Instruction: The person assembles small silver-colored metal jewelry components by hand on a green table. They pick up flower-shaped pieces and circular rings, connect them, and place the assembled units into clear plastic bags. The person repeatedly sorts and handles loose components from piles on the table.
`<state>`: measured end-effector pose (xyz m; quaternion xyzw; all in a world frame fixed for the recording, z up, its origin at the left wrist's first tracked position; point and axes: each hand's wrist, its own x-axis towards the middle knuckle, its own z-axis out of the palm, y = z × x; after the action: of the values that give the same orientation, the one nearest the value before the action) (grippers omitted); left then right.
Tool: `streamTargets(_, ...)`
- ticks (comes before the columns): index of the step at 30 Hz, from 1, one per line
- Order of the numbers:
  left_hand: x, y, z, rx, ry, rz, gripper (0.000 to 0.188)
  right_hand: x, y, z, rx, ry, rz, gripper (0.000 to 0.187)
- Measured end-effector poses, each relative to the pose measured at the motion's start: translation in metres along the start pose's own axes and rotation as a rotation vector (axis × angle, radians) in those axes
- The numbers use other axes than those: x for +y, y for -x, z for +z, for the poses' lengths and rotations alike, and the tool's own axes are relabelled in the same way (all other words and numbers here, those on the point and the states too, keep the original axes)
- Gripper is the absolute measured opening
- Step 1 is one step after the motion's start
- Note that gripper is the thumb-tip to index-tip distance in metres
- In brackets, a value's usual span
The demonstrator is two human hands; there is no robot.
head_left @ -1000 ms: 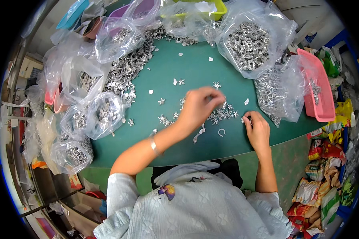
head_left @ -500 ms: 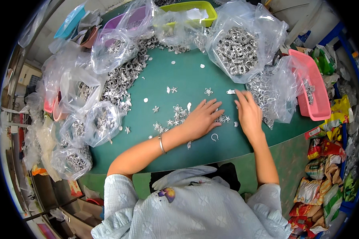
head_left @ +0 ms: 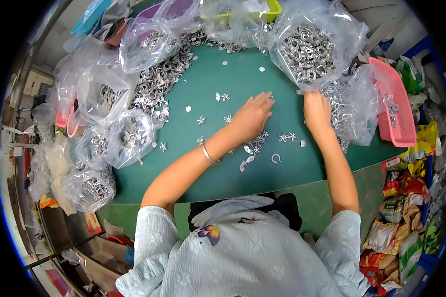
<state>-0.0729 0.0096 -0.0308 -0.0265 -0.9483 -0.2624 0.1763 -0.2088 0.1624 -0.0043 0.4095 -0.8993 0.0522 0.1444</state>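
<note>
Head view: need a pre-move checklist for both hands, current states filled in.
1. Left hand clear of the flower-shaped pieces: not ok, it covers part of their area in this view.
2. Right hand clear of the lower right plastic bag: cannot tell, they overlap in view.
3. Right hand's grip: cannot tell, the fingertips are mostly hidden.
4. Open ring uncovered: ok, lying bare on the table.
5. Flower-shaped pieces in one group: not ok, several lie apart.
6. Pink basket clear of both hands: ok.
</note>
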Motion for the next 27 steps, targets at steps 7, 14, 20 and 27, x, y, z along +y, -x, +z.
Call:
streamTargets(7, 0.028, 0.051, -0.025, -0.127, -0.026, 0.021, 0.031, -0.009, 0.083, -0.051, -0.114, -0.465, -0.035, 0.02)
streamTargets(14, 0.054, 0.032, -0.011, -0.262, -0.107, 0.289, 0.05, -0.019, 0.099, -0.042, -0.157, -0.657, 0.062, 0.02)
streamTargets(20, 0.034, 0.043, -0.02, -0.318, -0.195, 0.17, 0.045, 0.0, 0.099, -0.046, -0.171, -0.799, 0.217, 0.015)
streamTargets(27, 0.05, 0.033, -0.011, -0.204, -0.139, 0.326, 0.042, 0.004, 0.068, -0.027, 0.082, -0.457, 0.092, 0.011)
